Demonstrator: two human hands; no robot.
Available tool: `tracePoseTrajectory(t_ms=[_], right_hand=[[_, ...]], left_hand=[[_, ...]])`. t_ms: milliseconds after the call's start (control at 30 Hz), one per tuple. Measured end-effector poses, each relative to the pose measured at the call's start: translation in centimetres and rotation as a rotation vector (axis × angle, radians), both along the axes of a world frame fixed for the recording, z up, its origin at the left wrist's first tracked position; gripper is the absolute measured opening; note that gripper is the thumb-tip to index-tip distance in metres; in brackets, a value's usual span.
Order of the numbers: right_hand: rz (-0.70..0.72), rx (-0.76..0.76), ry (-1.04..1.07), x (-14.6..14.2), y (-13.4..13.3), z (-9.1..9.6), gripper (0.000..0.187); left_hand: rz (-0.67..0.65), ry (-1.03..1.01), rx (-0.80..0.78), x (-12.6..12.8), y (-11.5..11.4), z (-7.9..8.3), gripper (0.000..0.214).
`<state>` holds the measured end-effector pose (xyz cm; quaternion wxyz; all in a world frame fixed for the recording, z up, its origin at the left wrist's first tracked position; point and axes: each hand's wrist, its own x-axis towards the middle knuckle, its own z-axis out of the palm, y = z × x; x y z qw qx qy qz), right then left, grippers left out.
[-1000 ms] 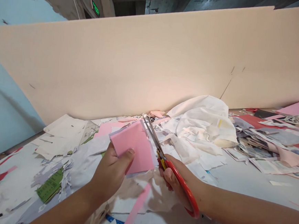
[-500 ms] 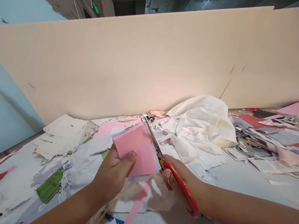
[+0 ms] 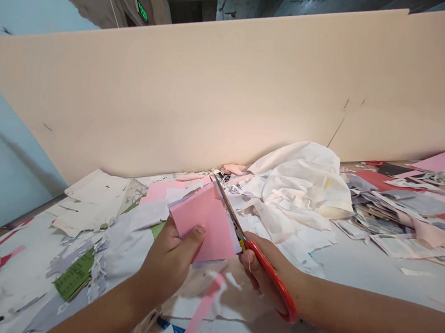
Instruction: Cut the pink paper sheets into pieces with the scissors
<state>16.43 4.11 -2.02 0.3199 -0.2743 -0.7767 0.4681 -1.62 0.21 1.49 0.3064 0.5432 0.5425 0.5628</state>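
Note:
My left hand (image 3: 170,262) pinches a stack of pink paper (image 3: 206,221) by its lower left corner, thumb on top, holding it tilted above the table. My right hand (image 3: 271,278) grips red-handled scissors (image 3: 266,275) whose metal blades (image 3: 227,203) run along the right edge of the pink stack, nearly closed. A narrow pink strip (image 3: 203,308) lies on the table below the stack.
Torn white, grey and green paper scraps (image 3: 98,218) cover the table to the left. A crumpled white sheet (image 3: 306,181) lies behind the scissors, and printed and pink papers (image 3: 407,212) pile at the right. A tall beige board (image 3: 228,95) stands along the back.
The scissor blades have closed further along the pink stack's right edge. My left hand and the stack have shifted slightly right and down.

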Motion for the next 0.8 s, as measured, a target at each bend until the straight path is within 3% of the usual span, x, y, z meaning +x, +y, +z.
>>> tracePoseTrajectory(t_ms=[800], right_hand=[[-0.07, -0.021, -0.019, -0.04, -0.57, 0.82, 0.051]], left_hand=[[-0.007, -0.026, 0.001, 0.14, -0.13, 0.33, 0.042]])
